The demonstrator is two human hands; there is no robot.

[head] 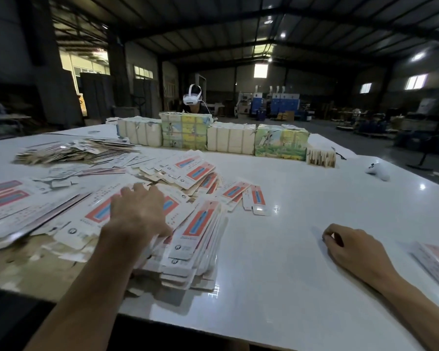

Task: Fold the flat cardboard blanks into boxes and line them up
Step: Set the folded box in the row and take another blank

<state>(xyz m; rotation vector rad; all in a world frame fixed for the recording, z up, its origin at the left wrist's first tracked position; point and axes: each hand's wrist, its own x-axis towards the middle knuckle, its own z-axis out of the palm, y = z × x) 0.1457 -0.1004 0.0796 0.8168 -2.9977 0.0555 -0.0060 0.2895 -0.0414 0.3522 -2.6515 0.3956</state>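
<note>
So the left hand point(140, 211) is spread flat on the blank pile point(199, 224), center-left. The right hand point(352, 247) rests loosely curled and empty on the counter point(276, 262). Folded boxes point(228, 140) line the upper middle.

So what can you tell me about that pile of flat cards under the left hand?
The pile of flat blanks is a fanned stack of white printed cardboard, each long and narrow with a red panel around a blue strip and tabbed ends. It lies on the white table near its front edge; the left hand rests on top.
</note>
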